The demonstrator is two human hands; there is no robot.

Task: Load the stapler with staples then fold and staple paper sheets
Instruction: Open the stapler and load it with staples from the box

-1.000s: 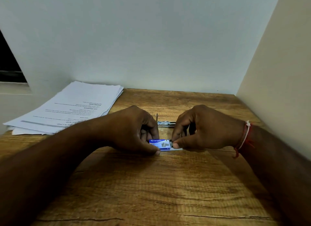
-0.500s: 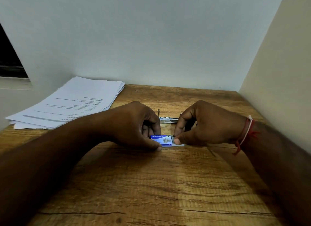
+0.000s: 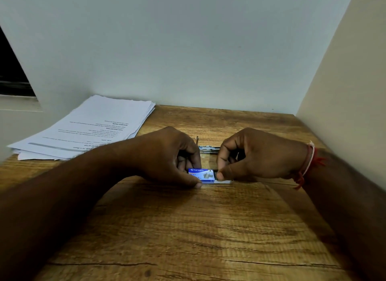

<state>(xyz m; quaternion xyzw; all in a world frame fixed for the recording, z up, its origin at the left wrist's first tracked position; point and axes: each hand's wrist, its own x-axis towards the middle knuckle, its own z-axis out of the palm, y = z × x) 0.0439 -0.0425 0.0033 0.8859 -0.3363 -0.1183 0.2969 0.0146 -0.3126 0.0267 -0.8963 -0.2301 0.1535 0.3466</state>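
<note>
The left grip (image 3: 167, 155) is seen curled round a small blue staple box (image 3: 201, 174) just below the middle of the frame. Its thumb is laid along the near edge of the box, and its fingers are folded down over the far side. The right grip (image 3: 257, 155) is pressed together at the right end of the same box. There the thumb and forefinger are pinched on the white inner tray (image 3: 225, 181), a short piece of which is shown sticking out to the right. Both grips are rested low on the table (image 3: 188, 228), and the box is held flat against the wood between them. The word "kangaro" can be read on the blue lid.

Directly above the box in the frame, in the gap between the two grips, part of the stapler (image 3: 208, 148) is visible. A thin metal strip is laid across the gap, with a small upright pin at its left end. The rest is hidden behind the knuckles, so whether it is open cannot be told. It is set apart from the box, and neither grip is seen to touch it.

A red and white thread band (image 3: 309, 163) is worn on the right wrist. In the left of the frame, a loose stack of printed paper sheets (image 3: 94, 126) is spread on the far corner of the table, well apart from both grips. The table is enclosed by a pale wall (image 3: 188, 50) at the back and another at the right.
</note>
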